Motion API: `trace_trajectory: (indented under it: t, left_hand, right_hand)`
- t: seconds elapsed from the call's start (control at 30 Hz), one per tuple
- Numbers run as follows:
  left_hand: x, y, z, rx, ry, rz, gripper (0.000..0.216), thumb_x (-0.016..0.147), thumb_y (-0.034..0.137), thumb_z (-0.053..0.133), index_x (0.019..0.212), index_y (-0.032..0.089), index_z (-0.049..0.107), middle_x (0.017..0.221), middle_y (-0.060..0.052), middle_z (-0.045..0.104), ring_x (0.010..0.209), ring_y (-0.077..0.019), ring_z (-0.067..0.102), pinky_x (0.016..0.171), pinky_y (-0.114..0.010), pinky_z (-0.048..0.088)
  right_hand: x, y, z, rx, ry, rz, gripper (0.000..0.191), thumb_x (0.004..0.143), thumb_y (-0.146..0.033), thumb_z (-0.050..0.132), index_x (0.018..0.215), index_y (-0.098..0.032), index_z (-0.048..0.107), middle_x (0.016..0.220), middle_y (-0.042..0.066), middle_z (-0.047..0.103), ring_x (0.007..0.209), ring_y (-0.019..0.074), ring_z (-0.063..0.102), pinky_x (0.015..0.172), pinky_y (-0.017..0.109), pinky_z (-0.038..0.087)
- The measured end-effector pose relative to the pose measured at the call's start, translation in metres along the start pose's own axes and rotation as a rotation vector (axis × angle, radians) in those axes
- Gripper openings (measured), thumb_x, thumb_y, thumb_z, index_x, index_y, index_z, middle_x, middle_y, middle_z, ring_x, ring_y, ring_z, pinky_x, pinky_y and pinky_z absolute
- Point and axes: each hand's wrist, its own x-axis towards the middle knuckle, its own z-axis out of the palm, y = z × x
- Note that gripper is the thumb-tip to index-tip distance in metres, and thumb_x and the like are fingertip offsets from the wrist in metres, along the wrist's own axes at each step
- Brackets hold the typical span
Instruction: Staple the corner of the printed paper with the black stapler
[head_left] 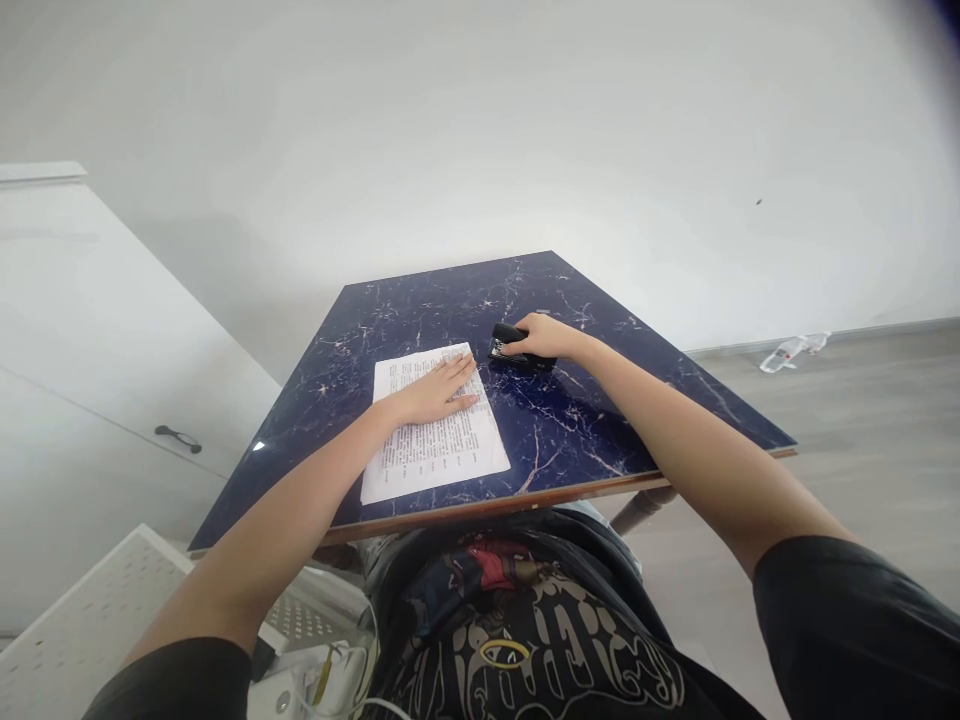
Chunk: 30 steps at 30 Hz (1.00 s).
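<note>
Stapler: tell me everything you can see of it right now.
The stapler is small and black, apparently plastic, with a bright metallic-looking part near its front end. A rounded upper arm sits above a longer, flatter base. It appears to rest upright on the dark blue marbled table, front end toward the printed paper but apart from it. The right hand grips it, hiding its middle; whether it is loaded cannot be seen.

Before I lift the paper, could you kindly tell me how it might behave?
The paper will likely bend readily, being thin. On the glossy table it may slide easily, though the left hand lying on it should steady it.
</note>
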Motion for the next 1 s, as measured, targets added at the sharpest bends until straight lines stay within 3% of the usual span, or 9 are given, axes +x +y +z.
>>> trace_trajectory:
  t: [0.1, 0.2, 0.27, 0.33, 0.47, 0.63, 0.77, 1.0]
  left_hand:
    - [0.003, -0.007, -0.003, -0.068, 0.160, 0.005, 0.074, 0.106, 0.064, 0.043, 0.172, 0.032, 0.028, 0.182, -0.001, 0.014, 0.167, -0.0321, 0.017, 0.135, -0.048, 0.022]
    - [0.006, -0.025, -0.011, -0.128, 0.608, -0.122, 0.041, 0.109, 0.038, 0.044, 0.144, 0.024, 0.060, 0.164, -0.012, 0.047, 0.152, -0.0321, 0.046, 0.127, -0.051, 0.037]
    - [0.005, -0.040, -0.015, -0.166, 0.879, -0.248, 0.026, 0.103, 0.020, 0.047, 0.120, 0.020, 0.066, 0.141, -0.016, 0.058, 0.126, -0.0291, 0.064, 0.117, -0.049, 0.047]
    - [0.004, -0.054, -0.016, -0.201, 1.004, -0.373, 0.019, 0.096, 0.012, 0.050, 0.106, 0.020, 0.064, 0.128, -0.015, 0.058, 0.107, -0.0267, 0.067, 0.110, -0.050, 0.051]
    - [0.005, -0.070, -0.010, -0.307, 1.052, -0.473, 0.023, 0.084, 0.002, 0.054, 0.093, 0.022, 0.059, 0.111, -0.011, 0.054, 0.102, -0.0277, 0.062, 0.109, -0.053, 0.049]
    - [0.010, -0.075, -0.007, -0.402, 1.165, -0.505, 0.030, 0.078, 0.000, 0.055, 0.094, 0.024, 0.051, 0.102, -0.007, 0.051, 0.112, -0.0292, 0.056, 0.108, -0.052, 0.047]
    - [0.010, -0.079, -0.007, -0.430, 1.224, -0.498, 0.032, 0.078, 0.001, 0.057, 0.098, 0.024, 0.047, 0.103, -0.007, 0.049, 0.108, -0.0275, 0.056, 0.106, -0.048, 0.047]
    - [0.016, -0.082, -0.004, -0.525, 1.181, -0.507, 0.034, 0.076, 0.001, 0.062, 0.096, 0.024, 0.047, 0.097, -0.006, 0.048, 0.098, -0.0271, 0.056, 0.099, -0.047, 0.048]
  right_hand:
    - [0.001, -0.008, 0.007, 0.043, 0.082, -0.039, 0.038, 0.084, -0.052, 0.076, 0.073, -0.018, 0.063, 0.069, 0.005, 0.062, 0.065, 0.0186, 0.057, 0.060, 0.034, 0.036]
    - [-0.003, -0.029, 0.018, 0.140, 0.073, -0.089, 0.031, 0.086, -0.047, 0.074, 0.082, -0.017, 0.066, 0.074, 0.005, 0.064, 0.064, 0.0174, 0.058, 0.060, 0.032, 0.038]
    - [-0.009, -0.048, 0.028, 0.196, -0.010, -0.148, 0.027, 0.089, -0.043, 0.072, 0.086, -0.016, 0.066, 0.077, 0.005, 0.066, 0.063, 0.0157, 0.058, 0.059, 0.031, 0.039]
    - [-0.015, -0.068, 0.039, 0.190, -0.066, -0.224, 0.027, 0.090, -0.040, 0.071, 0.080, -0.017, 0.063, 0.074, 0.004, 0.064, 0.062, 0.0141, 0.056, 0.059, 0.030, 0.037]
    - [-0.023, -0.093, 0.057, 0.080, -0.105, -0.358, 0.033, 0.090, -0.037, 0.072, 0.069, -0.019, 0.054, 0.066, 0.000, 0.057, 0.062, 0.0126, 0.050, 0.060, 0.030, 0.033]
    - [-0.027, -0.090, 0.056, -0.056, -0.172, -0.358, 0.033, 0.088, -0.033, 0.073, 0.067, -0.020, 0.051, 0.063, -0.001, 0.054, 0.059, 0.0126, 0.047, 0.059, 0.031, 0.031]
    - [-0.042, -0.058, 0.034, -0.099, -0.169, -0.206, 0.031, 0.088, -0.034, 0.073, 0.068, -0.020, 0.054, 0.065, 0.001, 0.058, 0.059, 0.0136, 0.050, 0.058, 0.032, 0.032]
    - [-0.091, 0.017, -0.015, -0.110, -0.126, -0.026, 0.042, 0.093, -0.062, 0.065, 0.079, -0.023, 0.060, 0.070, 0.003, 0.060, 0.058, 0.0172, 0.051, 0.056, 0.035, 0.037]
